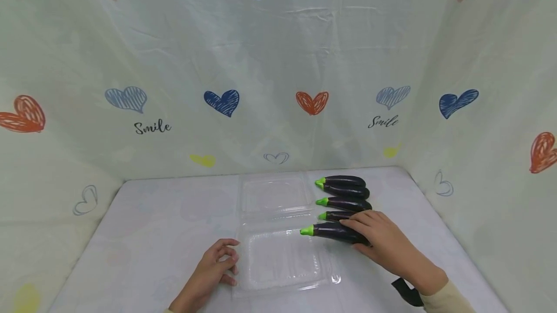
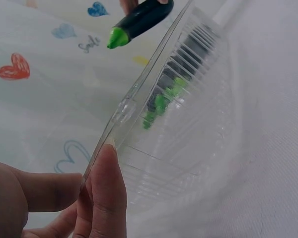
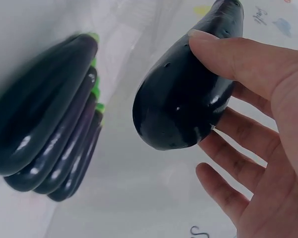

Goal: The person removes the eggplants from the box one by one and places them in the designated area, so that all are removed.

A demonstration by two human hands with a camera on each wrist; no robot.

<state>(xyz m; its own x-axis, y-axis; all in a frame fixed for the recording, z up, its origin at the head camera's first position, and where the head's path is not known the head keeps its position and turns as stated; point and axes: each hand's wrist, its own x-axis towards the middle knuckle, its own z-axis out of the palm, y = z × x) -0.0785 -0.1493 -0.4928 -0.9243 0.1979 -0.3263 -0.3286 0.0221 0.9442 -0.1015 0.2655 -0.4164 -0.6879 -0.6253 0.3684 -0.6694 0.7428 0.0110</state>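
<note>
A clear plastic clamshell container (image 1: 278, 262) lies unfolded on the table, its other half (image 1: 274, 194) stretching away behind. My left hand (image 1: 213, 267) is at the near half's left side; in the left wrist view its thumb and fingers pinch the thin rim (image 2: 109, 126). With the thumb on one side and fingers on the other, my right hand (image 1: 387, 243) holds a dark purple eggplant (image 3: 179, 109) by its thick end. That eggplant's green stem (image 1: 306, 231) points left, over the container's right part. Several more eggplants (image 1: 345, 203) lie in a row just behind.
A white cloth covers the table (image 1: 165, 226). Behind and at the sides hangs a pale curtain (image 1: 270, 61) printed with hearts and "Smile". A black strap (image 1: 407, 292) shows by the right wrist.
</note>
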